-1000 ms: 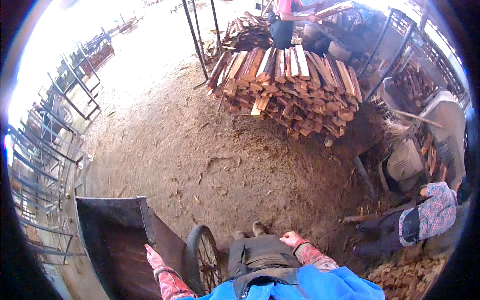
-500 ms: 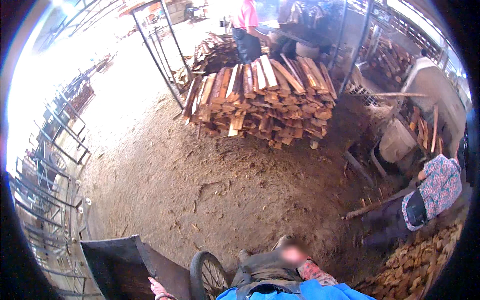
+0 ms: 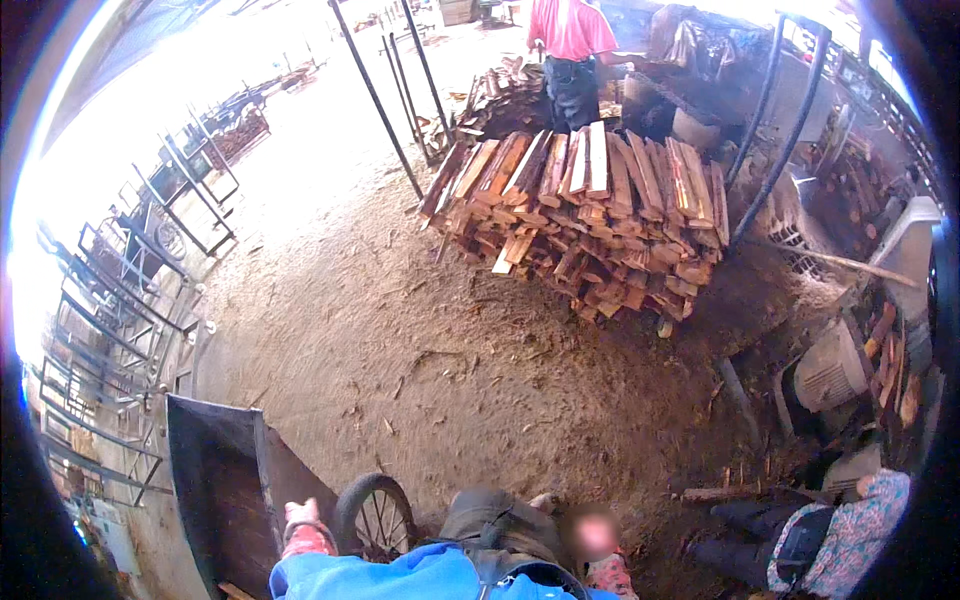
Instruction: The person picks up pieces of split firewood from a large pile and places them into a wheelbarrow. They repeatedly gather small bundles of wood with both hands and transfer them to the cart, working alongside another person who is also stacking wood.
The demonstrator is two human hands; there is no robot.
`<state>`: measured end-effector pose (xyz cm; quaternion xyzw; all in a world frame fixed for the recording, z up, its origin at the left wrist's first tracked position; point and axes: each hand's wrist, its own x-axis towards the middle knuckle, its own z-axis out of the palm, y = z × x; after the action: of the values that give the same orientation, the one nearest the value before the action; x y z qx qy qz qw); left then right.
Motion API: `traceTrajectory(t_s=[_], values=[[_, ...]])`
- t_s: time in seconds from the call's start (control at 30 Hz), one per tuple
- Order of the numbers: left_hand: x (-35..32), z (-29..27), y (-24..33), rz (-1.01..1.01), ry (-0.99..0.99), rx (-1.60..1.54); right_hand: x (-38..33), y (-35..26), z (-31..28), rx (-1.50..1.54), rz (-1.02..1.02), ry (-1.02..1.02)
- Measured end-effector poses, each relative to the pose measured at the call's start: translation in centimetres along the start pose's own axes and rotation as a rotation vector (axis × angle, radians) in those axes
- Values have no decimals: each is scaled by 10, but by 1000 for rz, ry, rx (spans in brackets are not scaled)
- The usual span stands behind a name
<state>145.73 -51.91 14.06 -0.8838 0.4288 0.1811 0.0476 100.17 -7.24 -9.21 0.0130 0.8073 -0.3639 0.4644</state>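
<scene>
My left hand [image 3: 303, 513] is beside the side wall of a dark box-shaped cart [image 3: 215, 455], a little left of its spoked wheel [image 3: 376, 515]. Two of its fingertips show apart, and I see nothing held in it. Whether it touches the cart's wall, I cannot tell. In front of my body, to the right of my dark trousers, is my right hand [image 3: 594, 535]. It is smeared by a blur, so its fingers and anything in them are hidden. Both forearms wear red patterned sleeves, below a blue top.
A big stack of split firewood [image 3: 600, 215] stands ahead between dark metal posts. Behind it is a person in a pink shirt [image 3: 572, 30]. Another person in a patterned top [image 3: 860, 530] is low at the right. Metal frames [image 3: 100, 350] line the left; dirt floor [image 3: 450, 370] lies between.
The view has swung, so the firewood stack sits further right and the seated person lower. My left hand has come off the cart's rim area toward the wheel. My right hand stays near my body.
</scene>
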Motion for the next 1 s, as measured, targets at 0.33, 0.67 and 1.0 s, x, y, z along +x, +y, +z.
traceTrajectory(t_s=[0.33, 0.67, 1.0], values=[[-77, 206, 89, 122, -1043, -245, 26, -6, -23, -1185, -362, 1079], [-115, 296, 344, 365, -1202, -14, 59, -1, -57, -520, -540, 638], [-238, 385, 540, 863, -1311, 157, 14, -1, -46, 554, 259, 488]])
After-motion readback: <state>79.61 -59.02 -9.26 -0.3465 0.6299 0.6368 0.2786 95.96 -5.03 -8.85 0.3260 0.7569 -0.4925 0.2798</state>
